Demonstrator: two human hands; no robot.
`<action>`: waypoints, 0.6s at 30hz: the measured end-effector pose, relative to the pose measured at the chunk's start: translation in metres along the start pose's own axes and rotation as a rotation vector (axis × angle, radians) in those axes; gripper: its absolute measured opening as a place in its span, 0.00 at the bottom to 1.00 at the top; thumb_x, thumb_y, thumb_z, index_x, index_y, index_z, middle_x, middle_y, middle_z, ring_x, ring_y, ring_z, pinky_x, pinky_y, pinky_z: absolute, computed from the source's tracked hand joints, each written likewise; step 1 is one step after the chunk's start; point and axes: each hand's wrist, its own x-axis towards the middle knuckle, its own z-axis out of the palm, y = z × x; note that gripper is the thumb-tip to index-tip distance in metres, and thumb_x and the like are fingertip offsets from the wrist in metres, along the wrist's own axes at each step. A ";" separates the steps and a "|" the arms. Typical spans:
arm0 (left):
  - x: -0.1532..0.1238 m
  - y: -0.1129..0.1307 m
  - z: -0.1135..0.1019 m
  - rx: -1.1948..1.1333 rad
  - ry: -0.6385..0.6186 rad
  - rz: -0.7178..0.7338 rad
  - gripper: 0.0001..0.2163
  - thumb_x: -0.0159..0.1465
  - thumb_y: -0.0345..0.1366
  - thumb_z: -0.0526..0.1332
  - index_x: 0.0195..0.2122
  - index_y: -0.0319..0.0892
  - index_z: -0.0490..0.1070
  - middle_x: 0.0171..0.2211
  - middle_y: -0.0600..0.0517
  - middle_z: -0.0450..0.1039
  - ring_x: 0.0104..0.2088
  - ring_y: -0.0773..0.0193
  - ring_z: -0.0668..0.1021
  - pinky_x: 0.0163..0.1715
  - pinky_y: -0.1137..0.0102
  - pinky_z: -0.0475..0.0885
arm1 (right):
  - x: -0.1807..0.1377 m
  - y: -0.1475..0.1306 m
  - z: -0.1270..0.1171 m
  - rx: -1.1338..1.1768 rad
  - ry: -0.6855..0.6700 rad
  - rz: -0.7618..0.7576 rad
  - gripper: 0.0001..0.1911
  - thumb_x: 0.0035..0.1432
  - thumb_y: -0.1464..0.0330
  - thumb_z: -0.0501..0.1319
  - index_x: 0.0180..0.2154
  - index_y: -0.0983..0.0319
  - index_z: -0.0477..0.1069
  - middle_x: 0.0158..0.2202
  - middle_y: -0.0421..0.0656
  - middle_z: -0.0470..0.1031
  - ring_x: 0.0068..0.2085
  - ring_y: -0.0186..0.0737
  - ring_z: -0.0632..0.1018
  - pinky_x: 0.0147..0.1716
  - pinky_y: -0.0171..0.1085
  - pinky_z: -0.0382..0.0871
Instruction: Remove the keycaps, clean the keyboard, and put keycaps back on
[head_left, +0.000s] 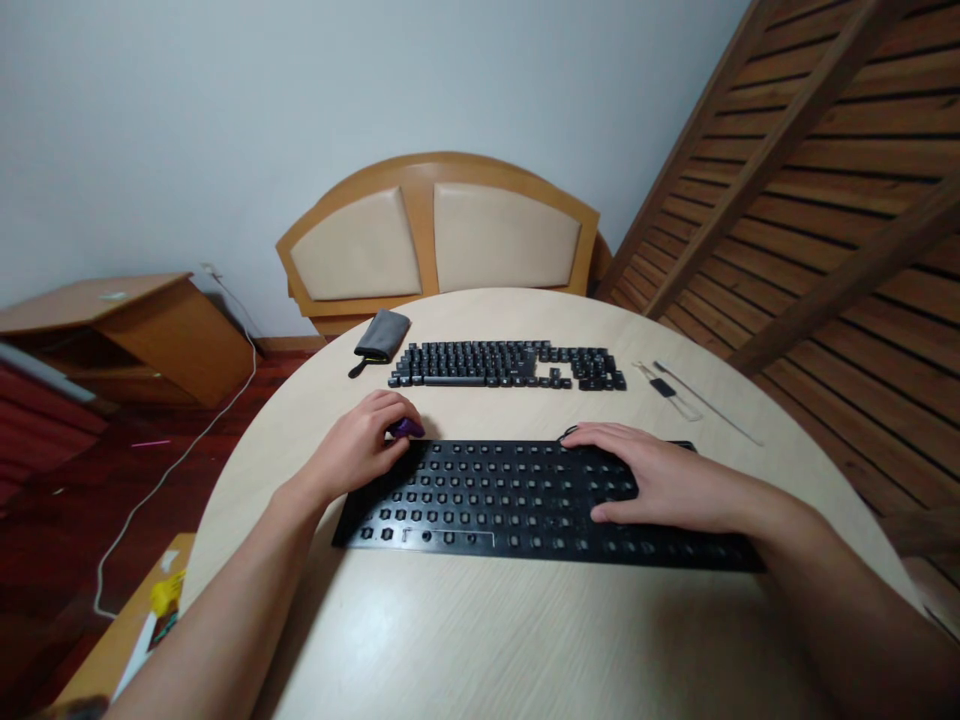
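Observation:
A black keyboard base [517, 500] with its keycaps removed lies on the round pale wooden table [480, 640] in front of me. My left hand [360, 445] is curled at the base's top left corner, fingers closed on a small purple tool [406, 428]. My right hand [660, 480] rests flat on the right part of the base, fingers stretched out toward the left. Behind the base, the removed black keycaps [510, 365] are laid out in keyboard order on the table.
A grey pouch [382, 336] lies at the back left of the table. A clear tool [667, 388] and a thin rod [709, 403] lie at the back right. A padded wooden chair [439, 235] stands behind; a wooden cabinet [127, 330] is at the left.

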 end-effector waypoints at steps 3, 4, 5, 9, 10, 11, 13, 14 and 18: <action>-0.001 -0.001 0.000 0.002 0.002 -0.002 0.10 0.60 0.28 0.55 0.39 0.43 0.73 0.41 0.48 0.77 0.45 0.54 0.76 0.49 0.55 0.74 | -0.002 0.003 -0.003 -0.014 0.001 0.024 0.36 0.49 0.56 0.70 0.59 0.56 0.69 0.62 0.49 0.71 0.61 0.61 0.72 0.62 0.58 0.65; -0.002 -0.001 0.000 0.000 0.000 0.001 0.10 0.60 0.28 0.55 0.39 0.43 0.73 0.42 0.48 0.77 0.46 0.54 0.76 0.49 0.55 0.74 | -0.003 0.004 -0.003 -0.020 0.000 0.036 0.37 0.49 0.56 0.70 0.60 0.56 0.68 0.62 0.49 0.71 0.61 0.61 0.72 0.63 0.58 0.64; -0.002 -0.001 -0.001 -0.004 -0.005 0.005 0.11 0.59 0.27 0.55 0.40 0.44 0.73 0.42 0.48 0.77 0.46 0.54 0.76 0.50 0.55 0.74 | -0.004 0.005 -0.004 -0.024 -0.001 0.051 0.38 0.49 0.56 0.70 0.61 0.56 0.68 0.63 0.49 0.70 0.61 0.62 0.72 0.63 0.59 0.64; -0.002 0.000 0.000 -0.050 -0.059 0.037 0.12 0.58 0.26 0.56 0.40 0.44 0.74 0.43 0.48 0.77 0.49 0.53 0.76 0.52 0.55 0.74 | -0.005 0.008 -0.005 -0.043 -0.004 0.070 0.43 0.48 0.56 0.70 0.65 0.58 0.64 0.66 0.50 0.67 0.63 0.63 0.70 0.65 0.60 0.62; -0.001 0.000 0.001 -0.059 -0.076 0.050 0.12 0.59 0.26 0.56 0.41 0.44 0.74 0.43 0.48 0.77 0.49 0.53 0.76 0.52 0.55 0.74 | -0.005 0.009 -0.005 -0.050 -0.011 0.059 0.43 0.49 0.56 0.69 0.65 0.58 0.64 0.66 0.50 0.66 0.63 0.63 0.69 0.65 0.60 0.61; -0.001 0.001 0.001 -0.062 -0.092 0.062 0.13 0.59 0.25 0.56 0.41 0.44 0.74 0.44 0.49 0.77 0.50 0.53 0.76 0.53 0.54 0.74 | -0.005 0.009 -0.005 -0.057 -0.020 0.047 0.42 0.50 0.57 0.69 0.65 0.59 0.64 0.66 0.51 0.66 0.64 0.63 0.69 0.65 0.59 0.60; 0.000 0.001 0.002 -0.046 -0.122 0.077 0.14 0.59 0.25 0.57 0.43 0.45 0.75 0.44 0.48 0.77 0.50 0.53 0.75 0.52 0.54 0.74 | -0.004 0.009 -0.006 -0.063 -0.031 0.031 0.41 0.51 0.57 0.68 0.64 0.59 0.65 0.65 0.51 0.67 0.63 0.62 0.69 0.65 0.60 0.61; 0.000 0.000 0.003 -0.027 -0.124 0.075 0.14 0.59 0.24 0.57 0.43 0.45 0.75 0.44 0.48 0.77 0.50 0.52 0.75 0.51 0.54 0.75 | -0.004 0.009 -0.006 -0.064 -0.033 0.030 0.40 0.51 0.57 0.68 0.64 0.58 0.65 0.65 0.51 0.67 0.63 0.62 0.70 0.65 0.60 0.61; 0.000 0.002 0.001 0.037 -0.082 0.059 0.13 0.60 0.24 0.58 0.43 0.44 0.75 0.44 0.47 0.76 0.49 0.52 0.75 0.50 0.54 0.76 | -0.004 0.008 -0.006 -0.065 -0.024 0.029 0.39 0.50 0.57 0.68 0.63 0.58 0.66 0.64 0.51 0.68 0.63 0.62 0.70 0.64 0.60 0.63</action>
